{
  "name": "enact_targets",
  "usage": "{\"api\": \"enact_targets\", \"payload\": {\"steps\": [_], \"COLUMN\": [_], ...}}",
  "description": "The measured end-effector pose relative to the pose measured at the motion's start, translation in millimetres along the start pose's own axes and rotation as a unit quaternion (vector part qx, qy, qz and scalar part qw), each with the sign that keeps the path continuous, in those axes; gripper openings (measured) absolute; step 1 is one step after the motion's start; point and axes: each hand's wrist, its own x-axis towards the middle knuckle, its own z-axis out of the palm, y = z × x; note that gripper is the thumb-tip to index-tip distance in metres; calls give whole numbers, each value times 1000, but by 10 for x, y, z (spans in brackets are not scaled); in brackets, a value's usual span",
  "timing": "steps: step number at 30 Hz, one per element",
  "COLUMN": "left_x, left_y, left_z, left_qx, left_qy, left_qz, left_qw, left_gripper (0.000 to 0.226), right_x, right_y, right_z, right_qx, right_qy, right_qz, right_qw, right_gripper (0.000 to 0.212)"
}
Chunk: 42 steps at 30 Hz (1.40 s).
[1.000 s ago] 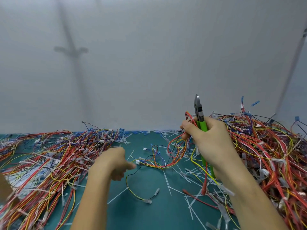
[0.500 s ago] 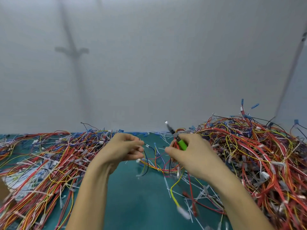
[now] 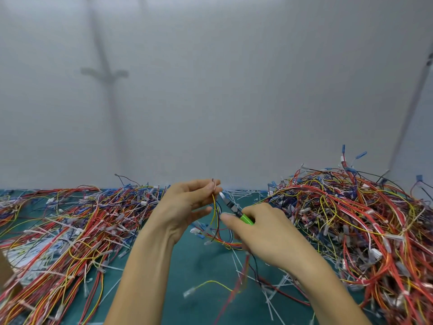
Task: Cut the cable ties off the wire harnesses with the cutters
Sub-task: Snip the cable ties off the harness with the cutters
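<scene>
Cut tie offcuts (image 3: 271, 299) litter the near green worktop (image 3: 187, 273); above them the right hand (image 3: 269, 233) has its grip closed round the green-handled cutters (image 3: 236, 211), nose just beside the thin wire harness (image 3: 216, 221) that the left hand (image 3: 185, 202) pinches at its top end, the rest trailing to the worktop. Judged step: lining the blades on a tie, itself too small to make out; the next move calls for catching the tie alone, clear of the wires. Beyond, a left heap (image 3: 70, 226) and a taller right heap (image 3: 351, 219) of harnesses flank them.

Left grip (image 3: 187, 205) raised, fingertips pinching; right grip (image 3: 269, 235) curled tight, forearms converging.
</scene>
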Motion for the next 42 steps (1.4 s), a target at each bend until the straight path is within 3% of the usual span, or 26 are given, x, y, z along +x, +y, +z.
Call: {"api": "enact_targets", "payload": {"steps": [5, 17, 42], "left_x": [-41, -113, -198], "left_y": [47, 129, 180], "left_z": [70, 210, 248], "left_qx": [-73, -10, 88], "left_qy": [-22, 39, 25], "left_qz": [30, 123, 151], "left_qw": [997, 992, 984], "left_gripper": [20, 19, 16], "right_x": [-2, -27, 1], "right_y": [0, 7, 47], "right_z": [10, -49, -38], "right_qx": [3, -29, -16], "right_qy": [34, 56, 74], "right_qz": [-1, -13, -25], "right_qw": [999, 998, 997], "right_gripper": [74, 66, 75]}}
